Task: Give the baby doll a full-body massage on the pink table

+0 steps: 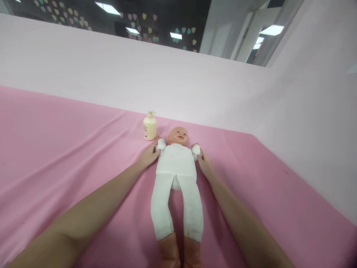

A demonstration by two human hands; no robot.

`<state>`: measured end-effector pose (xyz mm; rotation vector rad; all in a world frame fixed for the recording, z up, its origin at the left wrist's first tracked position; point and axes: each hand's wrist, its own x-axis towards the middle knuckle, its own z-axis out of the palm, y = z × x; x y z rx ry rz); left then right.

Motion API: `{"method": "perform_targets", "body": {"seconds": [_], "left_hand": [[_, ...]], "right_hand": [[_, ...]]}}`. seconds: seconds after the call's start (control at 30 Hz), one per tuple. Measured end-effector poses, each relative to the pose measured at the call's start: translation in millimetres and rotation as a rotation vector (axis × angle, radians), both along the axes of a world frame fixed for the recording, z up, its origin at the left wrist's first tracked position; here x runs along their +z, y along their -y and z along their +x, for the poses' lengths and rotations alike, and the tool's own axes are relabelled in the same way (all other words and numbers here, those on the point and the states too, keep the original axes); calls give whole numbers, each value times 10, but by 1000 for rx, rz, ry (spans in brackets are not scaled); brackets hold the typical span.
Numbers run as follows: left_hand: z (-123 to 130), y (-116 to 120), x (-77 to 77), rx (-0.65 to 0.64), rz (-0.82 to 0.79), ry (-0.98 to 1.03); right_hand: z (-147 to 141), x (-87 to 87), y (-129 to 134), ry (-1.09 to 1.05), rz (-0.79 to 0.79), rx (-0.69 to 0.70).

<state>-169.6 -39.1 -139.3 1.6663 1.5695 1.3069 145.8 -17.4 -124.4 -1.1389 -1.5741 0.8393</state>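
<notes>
A baby doll (176,160) with a white cloth body lies on its back, head away from me and brown feet toward me. Both its arms are bent up beside the head. My left hand (149,154) is closed around the doll's arm on the left, thumb on the near side. On the other side, my right hand (205,163) grips the doll's other arm in the same way. Some of my fingertips are hidden behind the cloth arms. Close to my left hand, a cream pump bottle (151,128) stands upright beside the doll's head.
A pink sheet (92,156) with creases on the left covers the surface under the doll. Behind it rises a white wall (167,85), and another wall (315,123) borders the right side. Above the back wall is a dark window (164,22) with heart stickers and reflected lights.
</notes>
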Motion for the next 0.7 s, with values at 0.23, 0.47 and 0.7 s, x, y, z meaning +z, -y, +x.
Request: {"method": "perform_targets", "body": {"seconds": [0.23,0.47,0.7], "left_hand": [[25,24,42,-121,-6,235],[24,-14,53,-216,8,443],[51,-35,32,-234,-13,678]], "right_hand": [[20,-63,-107,-183,-117,-6],[39,-40,-76,-356,-131,83],[48,-70,-93,-454,-205,123]]}}
